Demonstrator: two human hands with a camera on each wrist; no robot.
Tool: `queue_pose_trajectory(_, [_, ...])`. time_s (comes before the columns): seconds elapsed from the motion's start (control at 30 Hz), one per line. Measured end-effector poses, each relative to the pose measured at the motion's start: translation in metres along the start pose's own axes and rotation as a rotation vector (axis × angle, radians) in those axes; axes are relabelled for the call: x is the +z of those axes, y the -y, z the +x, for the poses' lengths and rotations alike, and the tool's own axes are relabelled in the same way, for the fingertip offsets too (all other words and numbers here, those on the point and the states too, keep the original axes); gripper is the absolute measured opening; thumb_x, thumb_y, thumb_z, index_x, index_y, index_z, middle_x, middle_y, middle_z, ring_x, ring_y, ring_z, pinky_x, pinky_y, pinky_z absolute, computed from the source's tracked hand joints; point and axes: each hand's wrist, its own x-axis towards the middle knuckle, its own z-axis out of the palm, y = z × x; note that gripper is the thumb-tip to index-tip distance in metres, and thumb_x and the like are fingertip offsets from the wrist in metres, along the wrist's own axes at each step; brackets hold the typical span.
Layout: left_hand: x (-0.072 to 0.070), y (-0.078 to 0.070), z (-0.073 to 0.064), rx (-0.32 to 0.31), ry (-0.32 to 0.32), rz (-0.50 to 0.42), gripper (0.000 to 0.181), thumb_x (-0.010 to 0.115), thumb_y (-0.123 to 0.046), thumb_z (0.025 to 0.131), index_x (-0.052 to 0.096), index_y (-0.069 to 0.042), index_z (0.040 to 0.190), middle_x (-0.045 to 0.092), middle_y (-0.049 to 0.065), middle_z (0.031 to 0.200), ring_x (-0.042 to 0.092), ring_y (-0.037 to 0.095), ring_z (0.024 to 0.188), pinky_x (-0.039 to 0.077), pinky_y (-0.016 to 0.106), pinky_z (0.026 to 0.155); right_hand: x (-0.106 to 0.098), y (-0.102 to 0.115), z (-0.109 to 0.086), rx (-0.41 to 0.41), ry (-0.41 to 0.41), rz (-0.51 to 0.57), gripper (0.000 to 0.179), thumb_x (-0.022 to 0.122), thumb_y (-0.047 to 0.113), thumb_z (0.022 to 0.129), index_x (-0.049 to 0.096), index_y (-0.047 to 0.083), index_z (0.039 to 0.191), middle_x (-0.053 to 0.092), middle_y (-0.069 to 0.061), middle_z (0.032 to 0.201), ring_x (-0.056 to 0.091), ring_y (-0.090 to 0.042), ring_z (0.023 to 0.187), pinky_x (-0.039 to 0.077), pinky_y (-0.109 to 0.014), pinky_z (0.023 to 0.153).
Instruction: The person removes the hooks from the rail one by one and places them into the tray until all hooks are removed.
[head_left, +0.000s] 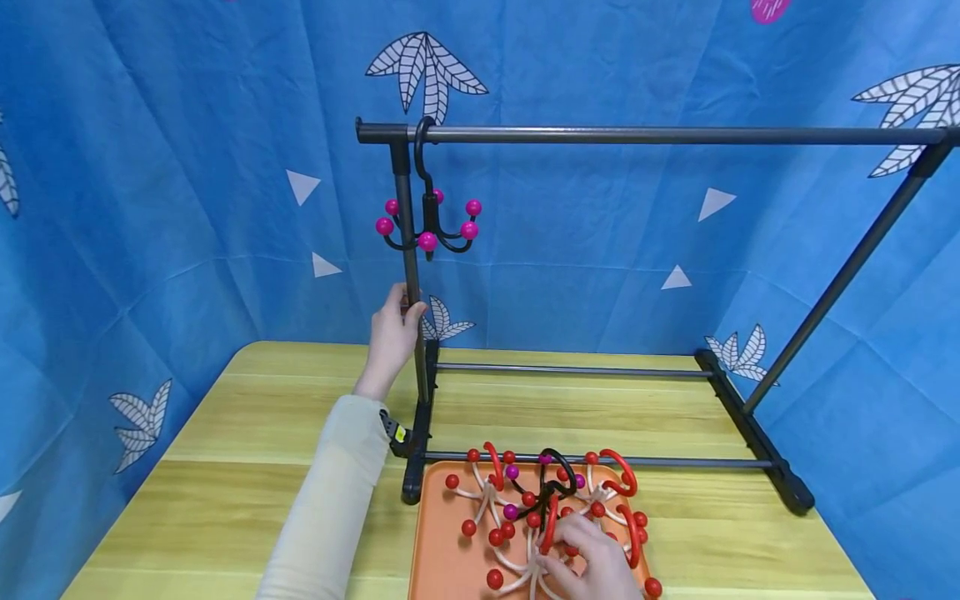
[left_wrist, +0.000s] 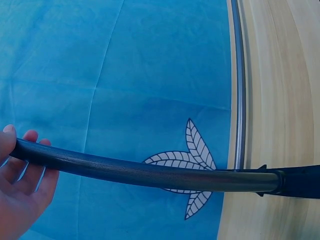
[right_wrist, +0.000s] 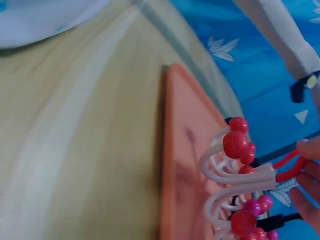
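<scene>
My left hand (head_left: 393,329) holds the left upright post (head_left: 420,358) of a black metal rack, midway up. In the left wrist view its thumb and fingers wrap around the post (left_wrist: 125,172). From the left end of the top bar (head_left: 637,136) hangs a black multi-arm hanger (head_left: 430,214) tipped with pink balls. At the orange tray, my right hand (head_left: 596,557) pinches the red hook of a white multi-arm hanger (head_left: 533,569) with red balls. The right wrist view has this hanger (right_wrist: 255,176) tilted sideways by the camera angle, above the tray.
The orange tray (head_left: 437,575) lies at the rack's front, holding several more white hangers with red hooks and one black hanger (head_left: 546,497) with purple balls. The rack's base feet (head_left: 780,475) rest on the wooden table (head_left: 247,433). A blue patterned curtain (head_left: 570,250) hangs behind.
</scene>
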Motion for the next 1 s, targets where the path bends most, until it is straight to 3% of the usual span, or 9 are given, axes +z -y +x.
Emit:
queue_pose_trajectory(0.1, [-0.001,-0.001,0.001,-0.002,0.000,-0.002,0.023,0.048,-0.021,0.095,0.048,-0.011,0.115,0.061,0.009,0.101,0.060,0.025,0.096,0.049,0.043,0.076,0.008,-0.005,-0.006,-0.127,-0.033,-0.054,0.025,0.078,0.008,0.065,0.058,0.021,0.075,0.054,0.012,0.082,0.050,0.002,0.067,0.043,-0.014,0.052])
queue_pose_trajectory(0.17, [-0.002,-0.001,0.001,0.001,0.001,0.001,0.024,0.047,-0.022,0.095,0.048,-0.011,0.116,0.061,0.009,0.101,0.060,0.025,0.096,0.049,0.043,0.076,0.012,-0.006,-0.009,-0.163,-0.039,-0.058,0.026,0.079,0.008,0.064,0.060,0.021,0.075,0.053,0.013,0.083,0.051,0.002,0.067,0.043,-0.011,0.053])
queue_pose_trajectory(0.37, [-0.002,-0.001,-0.001,-0.012,0.003,0.011,0.025,0.047,-0.024,0.094,0.047,-0.011,0.116,0.061,0.009,0.101,0.060,0.026,0.097,0.049,0.043,0.076,0.012,-0.001,-0.013,-0.088,0.039,-0.050,0.023,0.079,0.010,0.065,0.062,0.021,0.077,0.053,0.014,0.085,0.055,-0.002,0.069,0.046,-0.018,0.054])
queue_pose_trajectory(0.53, [-0.001,0.001,-0.001,-0.002,0.003,0.016,0.028,0.047,-0.025,0.094,0.047,-0.009,0.118,0.061,0.010,0.102,0.060,0.026,0.097,0.049,0.043,0.076,-0.003,0.007,-0.005,0.017,0.101,-0.036,0.017,0.076,0.026,0.072,0.061,0.023,0.079,0.054,0.016,0.084,0.051,0.003,0.071,0.047,-0.020,0.057])
queue_pose_trajectory(0.63, [0.000,0.001,-0.001,-0.004,0.003,0.013,0.028,0.047,-0.025,0.094,0.047,-0.010,0.118,0.061,0.010,0.103,0.060,0.026,0.097,0.049,0.043,0.076,-0.018,0.013,0.009,0.043,0.095,-0.011,0.012,0.071,0.028,0.078,0.060,0.028,0.080,0.054,0.020,0.082,0.051,0.004,0.071,0.047,-0.022,0.060])
queue_pose_trajectory(0.83, [-0.001,-0.001,-0.002,-0.015,0.006,0.004,0.025,0.046,-0.023,0.095,0.047,-0.011,0.117,0.061,0.009,0.103,0.060,0.026,0.097,0.049,0.043,0.076,-0.043,0.021,0.050,0.001,0.069,0.004,0.014,0.066,0.020,0.084,0.059,0.032,0.079,0.056,0.021,0.079,0.052,0.003,0.069,0.046,-0.020,0.056])
queue_pose_trajectory(1.0, [-0.001,-0.001,-0.001,-0.018,0.009,0.004,0.025,0.046,-0.023,0.095,0.047,-0.011,0.117,0.061,0.009,0.102,0.060,0.026,0.097,0.049,0.043,0.077,-0.052,0.028,0.088,-0.168,0.076,-0.036,0.006,0.062,0.020,0.087,0.063,0.024,0.083,0.059,0.017,0.083,0.056,0.001,0.074,0.049,-0.021,0.061])
